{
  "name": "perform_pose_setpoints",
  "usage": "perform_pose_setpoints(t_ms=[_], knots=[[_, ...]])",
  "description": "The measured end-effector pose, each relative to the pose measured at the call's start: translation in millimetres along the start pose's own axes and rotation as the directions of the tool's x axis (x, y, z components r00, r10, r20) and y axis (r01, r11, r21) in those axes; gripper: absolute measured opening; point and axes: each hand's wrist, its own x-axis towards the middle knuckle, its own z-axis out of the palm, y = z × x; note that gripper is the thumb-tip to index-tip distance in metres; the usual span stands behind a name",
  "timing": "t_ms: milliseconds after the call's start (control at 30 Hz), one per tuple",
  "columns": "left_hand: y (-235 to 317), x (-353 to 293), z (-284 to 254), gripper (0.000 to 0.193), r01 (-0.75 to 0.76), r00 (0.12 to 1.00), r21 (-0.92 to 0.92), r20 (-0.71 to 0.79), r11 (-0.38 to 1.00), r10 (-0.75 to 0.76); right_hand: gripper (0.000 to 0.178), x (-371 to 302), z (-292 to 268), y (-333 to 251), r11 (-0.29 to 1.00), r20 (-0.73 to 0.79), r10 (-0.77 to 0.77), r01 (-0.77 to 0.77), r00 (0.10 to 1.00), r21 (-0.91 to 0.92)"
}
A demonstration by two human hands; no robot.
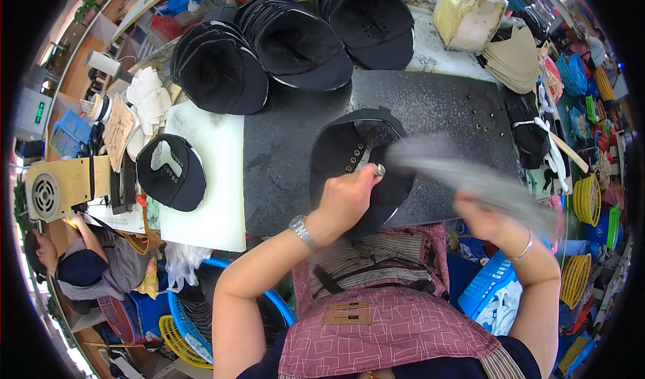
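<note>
A black cap (326, 144) lies on the dark work mat in front of me, its inside facing up, with a row of metal eyelets (354, 156) showing. My left hand (344, 201) is closed over the cap around a short metal punch (378, 170), whose shiny end sticks out above the fingers. To the right, my right hand (485, 218) grips a hammer (463, 174). Motion smears the hammer into a long grey streak reaching toward the punch, so its head shape is unclear. The fingers of that hand are partly blurred too.
Stacks of black caps (295, 43) line the far edge of the mat (282, 164). Another cap (171, 173) sits on the white board (215, 150) at left. Small eyelets (485, 128) lie scattered at right, near beige brim pieces (512, 60). A co-worker (101, 265) is at far left.
</note>
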Motion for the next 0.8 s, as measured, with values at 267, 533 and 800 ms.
perform_pose_setpoints(t_ms=[267,533,800], knots=[[-5,16,-10,0.014,0.612,0.778,-0.479,0.225,0.629,-0.586,0.027,-23,14,4,0.864,0.072,0.299,-0.302,0.952,0.403],[-4,13,6,0.012,0.583,0.812,-0.383,0.244,0.717,-0.530,0.026,-17,12,10,0.831,0.134,0.364,-0.386,0.922,0.399],[-1,11,6,0.012,0.005,0.997,-0.011,0.076,1.000,-0.004,0.024,3,12,7,0.939,-0.023,0.012,-0.003,1.000,0.344]])
